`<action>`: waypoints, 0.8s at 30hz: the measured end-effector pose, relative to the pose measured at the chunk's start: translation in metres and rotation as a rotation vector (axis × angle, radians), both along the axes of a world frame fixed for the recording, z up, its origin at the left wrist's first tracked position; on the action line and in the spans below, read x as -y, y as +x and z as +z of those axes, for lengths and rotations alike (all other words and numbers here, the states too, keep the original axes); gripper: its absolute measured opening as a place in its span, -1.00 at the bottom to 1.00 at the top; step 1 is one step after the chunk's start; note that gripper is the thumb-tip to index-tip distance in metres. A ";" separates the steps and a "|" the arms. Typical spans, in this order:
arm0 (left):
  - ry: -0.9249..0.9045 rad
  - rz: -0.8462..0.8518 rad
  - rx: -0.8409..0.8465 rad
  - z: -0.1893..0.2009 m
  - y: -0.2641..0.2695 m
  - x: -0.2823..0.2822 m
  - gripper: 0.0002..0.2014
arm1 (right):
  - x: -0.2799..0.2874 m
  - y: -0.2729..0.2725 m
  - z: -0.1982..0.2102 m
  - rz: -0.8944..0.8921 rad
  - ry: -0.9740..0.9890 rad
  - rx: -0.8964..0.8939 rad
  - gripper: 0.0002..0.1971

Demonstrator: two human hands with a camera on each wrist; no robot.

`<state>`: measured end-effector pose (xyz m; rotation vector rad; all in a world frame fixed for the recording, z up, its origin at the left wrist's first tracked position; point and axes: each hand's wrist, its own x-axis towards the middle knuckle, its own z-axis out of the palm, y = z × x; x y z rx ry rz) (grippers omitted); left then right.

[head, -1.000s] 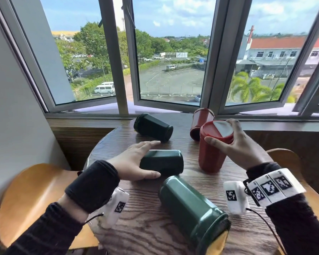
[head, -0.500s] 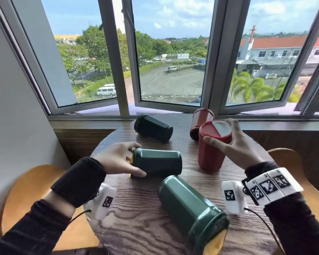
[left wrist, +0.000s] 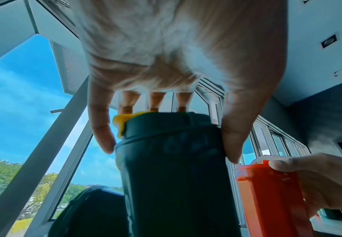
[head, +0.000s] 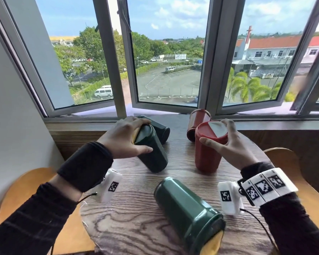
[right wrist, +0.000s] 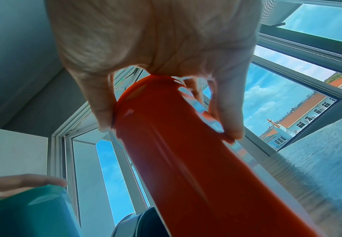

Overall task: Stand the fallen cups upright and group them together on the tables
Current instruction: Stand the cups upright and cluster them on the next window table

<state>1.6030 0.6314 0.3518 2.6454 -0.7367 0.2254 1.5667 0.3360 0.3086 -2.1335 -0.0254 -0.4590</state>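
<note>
My left hand [head: 125, 138] grips the lid end of a dark green cup [head: 153, 153] and holds it tilted, its base on the round wooden table [head: 136, 208]. The left wrist view shows fingers and thumb around that green cup [left wrist: 176, 176] near its yellow lid tab. My right hand [head: 226, 142] holds the rim of an upright red cup [head: 207, 155], also seen as the red cup [right wrist: 176, 152] in the right wrist view. A larger green cup [head: 188, 212] lies on its side near me. Another dark green cup [head: 160, 128] and a second red cup [head: 196, 122] lie fallen near the window.
Two wooden chairs flank the table, one at the left [head: 26, 190] and one at the right [head: 302, 181]. A wooden ledge [head: 81, 129] and the window frame [head: 210, 70] close the far side. A white wall [head: 17, 126] stands to the left.
My left hand slid to the lid end of the fallen dark green cup and raised it from lying flat to a steep tilt. The right hand stayed on the upright red cup.
</note>
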 end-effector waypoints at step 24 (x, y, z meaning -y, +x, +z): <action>-0.085 -0.019 -0.063 -0.025 0.020 0.036 -0.21 | 0.006 -0.005 0.004 -0.014 -0.066 -0.077 -0.09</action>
